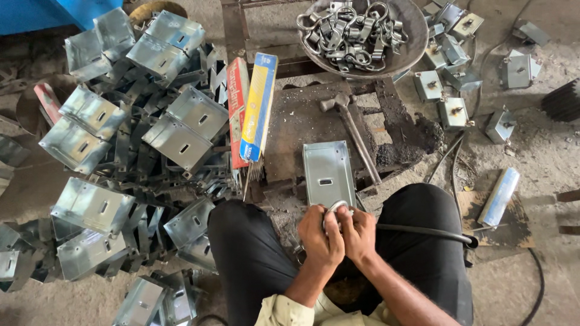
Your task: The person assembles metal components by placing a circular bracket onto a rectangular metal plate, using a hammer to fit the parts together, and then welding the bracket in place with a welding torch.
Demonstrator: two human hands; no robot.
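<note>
Your left hand [319,236] and right hand [357,232] meet between your knees, both clenched around a small bright metal ring clamp [336,207], which peeks out above your fingers; the clamp sits at the near edge of a flat galvanised plate [328,172] lying at twelve o'clock from your hands; a hammer [353,130] rests at one o'clock, just right of the plate; a round pan of ring clamps [362,33] sits farther off at twelve; a heap of bent metal boxes [130,157] spreads at nine to ten o'clock; a black cable [423,230] crosses your right thigh at three.
</note>
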